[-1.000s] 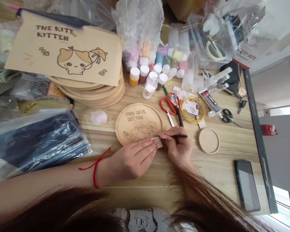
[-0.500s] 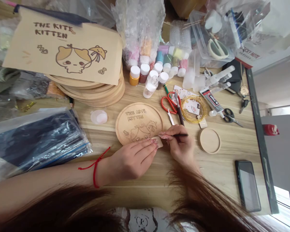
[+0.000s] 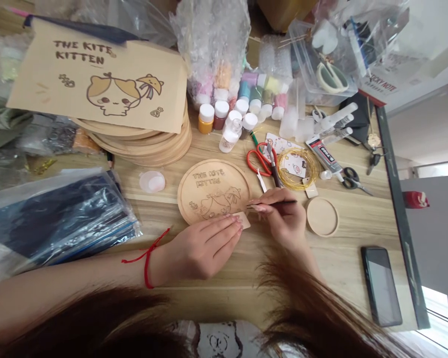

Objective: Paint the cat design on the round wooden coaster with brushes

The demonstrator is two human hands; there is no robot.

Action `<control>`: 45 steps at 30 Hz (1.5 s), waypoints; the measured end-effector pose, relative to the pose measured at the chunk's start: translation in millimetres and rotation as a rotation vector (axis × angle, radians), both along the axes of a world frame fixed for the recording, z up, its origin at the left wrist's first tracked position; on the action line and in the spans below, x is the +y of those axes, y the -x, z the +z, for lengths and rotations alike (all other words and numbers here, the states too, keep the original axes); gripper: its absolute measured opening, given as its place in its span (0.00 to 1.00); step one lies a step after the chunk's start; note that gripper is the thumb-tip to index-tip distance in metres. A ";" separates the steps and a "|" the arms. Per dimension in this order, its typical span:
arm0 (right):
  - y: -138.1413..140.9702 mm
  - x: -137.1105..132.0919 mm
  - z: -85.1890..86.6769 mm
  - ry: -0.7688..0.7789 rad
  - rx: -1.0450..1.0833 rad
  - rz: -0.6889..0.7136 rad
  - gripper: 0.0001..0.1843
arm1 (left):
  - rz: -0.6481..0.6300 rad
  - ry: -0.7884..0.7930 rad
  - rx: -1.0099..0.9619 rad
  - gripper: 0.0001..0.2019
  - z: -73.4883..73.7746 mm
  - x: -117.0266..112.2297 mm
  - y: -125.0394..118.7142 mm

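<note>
My left hand (image 3: pixel 203 246), a red string bracelet at its wrist, has its fingers together and extended over a small pale flat piece (image 3: pixel 245 222), gripping it by the near edge of the round wooden board (image 3: pixel 182 191). Outlined on that board are a cat drawing and the words "THE KITE KITTEN". Over at the board's right side, my right hand (image 3: pixel 283 219) is closed on slim dark tweezers (image 3: pixel 289 202). Their thin prongs point left, slightly apart, just above the pale piece. Whether anything sits between the prongs is too small to tell.
Behind the board stand several paint bottles (image 3: pixel 206 119). Red-handled scissors (image 3: pixel 259 161), a gold wire coil (image 3: pixel 280 166) and a glue tube (image 3: pixel 324 155) lie to the right. A small round wooden tray (image 3: pixel 322 217) and a phone (image 3: pixel 381 286) are nearer. Stacked boards (image 3: pixel 171 149) stand left.
My right hand has shifted slightly right, drawing the tweezers back from the pale piece, and the prongs now show apart. My left hand stays on the piece. The whole view has shifted slightly.
</note>
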State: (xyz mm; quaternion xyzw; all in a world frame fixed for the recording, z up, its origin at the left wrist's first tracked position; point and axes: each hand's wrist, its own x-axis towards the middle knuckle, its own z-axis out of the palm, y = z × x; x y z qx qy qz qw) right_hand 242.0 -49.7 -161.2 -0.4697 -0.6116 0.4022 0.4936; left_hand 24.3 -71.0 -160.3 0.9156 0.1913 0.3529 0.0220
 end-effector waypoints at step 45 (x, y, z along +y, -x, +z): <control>13.1 -14.4 -6.1 0.004 -0.230 0.014 0.06 | -0.051 0.029 -0.017 0.13 -8.5 -9.0 1.6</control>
